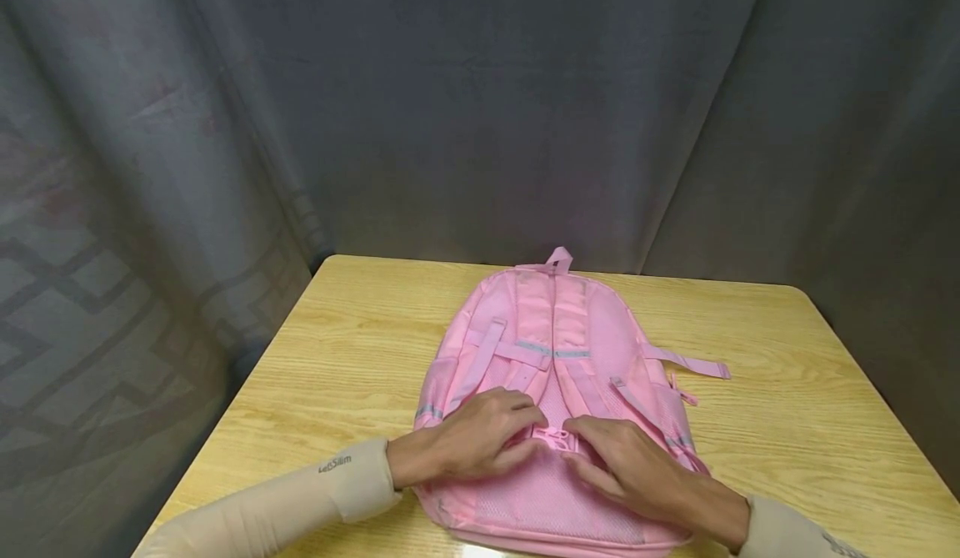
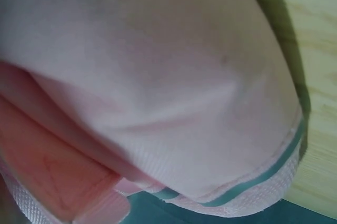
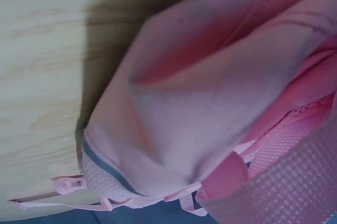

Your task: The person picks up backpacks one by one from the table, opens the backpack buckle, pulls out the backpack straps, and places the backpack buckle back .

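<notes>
A pink backpack (image 1: 540, 508) lies on the table, its back panel and shoulder straps (image 1: 534, 312) facing up and its top loop pointing away. Over its lower middle, my left hand (image 1: 487, 433) and right hand (image 1: 633, 466) face each other. Between their fingertips is a small pink looped cord (image 1: 553, 438); each hand seems to pinch one side of it, though the fingertips partly cover it. Pink side fabric (image 2: 174, 76) with a grey trim fills the left wrist view. In the right wrist view are creased fabric (image 3: 184, 113) and a webbing strap (image 3: 279, 182). Neither wrist view clearly shows fingers.
The wooden table (image 1: 337, 358) extends on both sides of the backpack. A loose strap end (image 1: 697, 364) reaches out to the right, near a zipper pull (image 1: 684, 393). Grey curtains (image 1: 480, 108) hang behind the table and along its sides.
</notes>
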Tool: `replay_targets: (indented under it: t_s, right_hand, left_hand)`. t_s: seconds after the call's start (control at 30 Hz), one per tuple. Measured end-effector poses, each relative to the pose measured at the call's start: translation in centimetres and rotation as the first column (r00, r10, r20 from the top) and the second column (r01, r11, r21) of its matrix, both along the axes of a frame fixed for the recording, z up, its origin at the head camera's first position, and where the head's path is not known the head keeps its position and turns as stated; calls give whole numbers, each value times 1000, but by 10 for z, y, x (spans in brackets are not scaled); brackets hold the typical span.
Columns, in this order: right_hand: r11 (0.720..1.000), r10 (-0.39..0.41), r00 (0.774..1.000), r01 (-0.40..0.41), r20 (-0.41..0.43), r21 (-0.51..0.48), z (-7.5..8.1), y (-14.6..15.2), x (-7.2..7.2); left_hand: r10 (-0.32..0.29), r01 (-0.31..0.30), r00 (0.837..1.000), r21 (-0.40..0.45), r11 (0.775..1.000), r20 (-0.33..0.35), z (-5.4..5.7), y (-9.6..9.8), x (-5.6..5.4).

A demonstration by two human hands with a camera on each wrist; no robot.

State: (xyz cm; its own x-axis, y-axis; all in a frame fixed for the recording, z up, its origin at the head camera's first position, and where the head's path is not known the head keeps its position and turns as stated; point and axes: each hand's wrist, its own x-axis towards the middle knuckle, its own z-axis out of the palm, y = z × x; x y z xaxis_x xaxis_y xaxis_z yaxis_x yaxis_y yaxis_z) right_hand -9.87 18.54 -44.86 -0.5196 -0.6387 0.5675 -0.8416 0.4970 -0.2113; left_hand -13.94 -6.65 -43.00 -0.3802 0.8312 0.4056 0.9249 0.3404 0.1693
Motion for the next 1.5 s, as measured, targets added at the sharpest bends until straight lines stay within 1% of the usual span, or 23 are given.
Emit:
replay_targets:
  t_s: [0.23, 0.4, 0.6, 0.77, 0.87, 1.03, 1.27, 1.33, 1.5]
  right_hand:
    - [1000, 10, 1000, -10, 12, -11, 0, 1, -1]
    - [1000, 5, 999, -5, 41, -8, -1, 2, -1]
    - [1000, -12, 998, 13, 68, -20, -1, 5, 0]
    - [999, -8, 999, 10, 46, -52, -2, 6, 0]
    - [997, -26, 999, 29, 39, -69, -2, 6, 1]
    - [993, -67, 997, 71, 46, -96, -2, 6, 3]
    - [985, -80, 995, 87, 53, -147, 0, 5, 2]
    - [983, -80, 994, 90, 69, -157, 1, 5, 2]
    - [981, -65, 995, 77, 74, -181, 2, 5, 1]
  left_hand:
    - [19, -19, 999, -3, 1000, 31, 0, 0, 2]
    - [34, -34, 998, -1, 999, 47, 1, 0, 2]
    - [71, -71, 993, 0, 997, 96, 1, -1, 2]
    - [75, -78, 988, 17, 997, 136, 2, -1, 2]
    - [75, -81, 986, 33, 996, 148, 3, -1, 1]
    - [74, -77, 989, 24, 997, 129, 2, 0, 0]
    - [76, -71, 991, -49, 996, 111, 5, 5, 1]
    - [75, -69, 993, -73, 995, 89, 5, 7, 1]
    - [54, -51, 998, -136, 989, 12, 5, 12, 3]
